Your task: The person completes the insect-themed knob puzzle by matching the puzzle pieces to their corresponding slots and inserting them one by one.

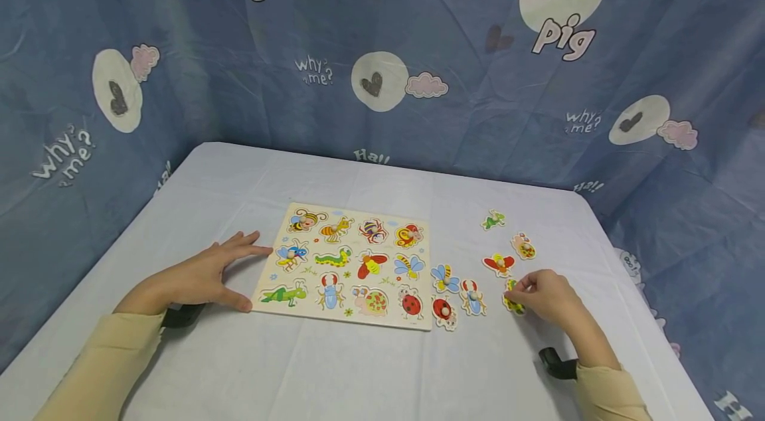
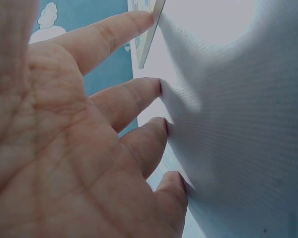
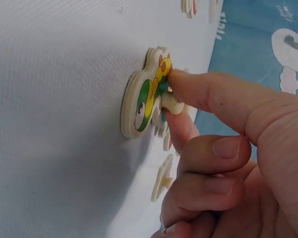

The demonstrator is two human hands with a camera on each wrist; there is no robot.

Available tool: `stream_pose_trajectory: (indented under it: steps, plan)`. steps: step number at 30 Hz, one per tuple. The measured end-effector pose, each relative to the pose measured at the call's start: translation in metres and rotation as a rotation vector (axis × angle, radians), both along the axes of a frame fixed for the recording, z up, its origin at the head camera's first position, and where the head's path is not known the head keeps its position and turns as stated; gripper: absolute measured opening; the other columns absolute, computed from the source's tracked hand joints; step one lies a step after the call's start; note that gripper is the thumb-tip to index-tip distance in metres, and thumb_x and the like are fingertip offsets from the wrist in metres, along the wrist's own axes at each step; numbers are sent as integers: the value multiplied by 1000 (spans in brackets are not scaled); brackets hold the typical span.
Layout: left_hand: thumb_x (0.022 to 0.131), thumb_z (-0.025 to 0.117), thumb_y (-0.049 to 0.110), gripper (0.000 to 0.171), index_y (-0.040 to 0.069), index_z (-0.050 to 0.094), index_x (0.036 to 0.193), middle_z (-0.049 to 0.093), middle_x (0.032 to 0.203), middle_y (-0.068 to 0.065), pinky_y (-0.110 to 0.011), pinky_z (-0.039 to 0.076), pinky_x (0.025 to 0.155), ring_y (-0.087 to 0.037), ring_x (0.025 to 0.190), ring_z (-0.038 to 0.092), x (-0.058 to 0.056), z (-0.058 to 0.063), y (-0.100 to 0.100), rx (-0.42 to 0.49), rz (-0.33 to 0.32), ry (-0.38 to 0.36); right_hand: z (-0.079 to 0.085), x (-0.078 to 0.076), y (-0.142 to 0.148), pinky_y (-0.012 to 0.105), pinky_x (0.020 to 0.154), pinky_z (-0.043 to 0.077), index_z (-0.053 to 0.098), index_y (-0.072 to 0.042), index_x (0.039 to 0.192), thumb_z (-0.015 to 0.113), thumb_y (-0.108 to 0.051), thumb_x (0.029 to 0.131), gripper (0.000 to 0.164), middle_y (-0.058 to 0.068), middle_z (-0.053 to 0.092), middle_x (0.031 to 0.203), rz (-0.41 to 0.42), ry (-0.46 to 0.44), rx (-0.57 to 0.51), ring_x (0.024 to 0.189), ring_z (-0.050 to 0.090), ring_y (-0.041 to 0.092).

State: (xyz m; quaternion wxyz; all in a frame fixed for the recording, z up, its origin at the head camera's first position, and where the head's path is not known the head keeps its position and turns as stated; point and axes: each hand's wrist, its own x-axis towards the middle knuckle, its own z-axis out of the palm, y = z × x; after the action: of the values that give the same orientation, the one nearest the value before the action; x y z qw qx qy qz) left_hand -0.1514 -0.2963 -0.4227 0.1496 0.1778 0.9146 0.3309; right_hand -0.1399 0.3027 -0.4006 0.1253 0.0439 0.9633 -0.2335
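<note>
A wooden puzzle board [image 1: 309, 280] printed with insect pictures lies on the table. My left hand [image 1: 194, 273] rests at its left side, fingers spread, with index fingertip and thumb at the board's edge; the other fingertips [image 2: 156, 89] touch the cloth in the left wrist view. At the right, my right hand [image 1: 546, 298] has thumb and index finger at the knob [image 3: 172, 103] of a green and yellow caterpillar puzzle piece [image 3: 148, 101], pinching it. That piece is at the tabletop; whether it is lifted I cannot tell.
Between board and right hand lie a dragonfly piece [image 1: 445, 279], a blue beetle piece [image 1: 473, 299] and a ladybug piece [image 1: 444, 313]. Farther back are a red-winged piece [image 1: 499, 265], a snail piece [image 1: 524, 247] and a green grasshopper piece [image 1: 493, 220]. A white cloth covers the table [image 1: 335, 368]; a blue curtain [image 1: 418, 142] hangs behind.
</note>
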Motion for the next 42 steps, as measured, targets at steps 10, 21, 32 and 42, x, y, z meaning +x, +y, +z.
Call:
stream_pose_trajectory:
  steps: [10,21,32,42]
  plan:
    - [64,101,39,104,17,57,155,22,176,-30,-84,3,124,-59,163,6,0,-1,-1,1,2,-2,-1,3,-2,29,59,36,70,-8,87,84,-35,91,31,-1,57,70,0,12,-6,69,49,18]
    - [64,102,38,104,17,57,155,22,176,-30,-84,3,125,-58,163,6,1,1,0,2,7,-7,-4,6,-7,29,58,36,70,-8,82,81,-35,92,30,-1,56,66,-19,21,25,65,49,17]
    - [65,101,39,104,16,57,155,22,176,-30,-85,3,124,-59,163,5,2,3,1,6,3,-8,-7,3,-15,28,60,37,71,-8,88,82,-27,90,23,-1,62,71,22,10,-53,71,50,16]
    - [64,101,39,105,17,56,156,21,176,-30,-85,3,124,-58,163,5,1,1,0,-3,5,-6,-8,6,-14,27,57,36,72,-9,91,82,-27,90,21,-2,56,67,34,-7,-72,67,49,16]
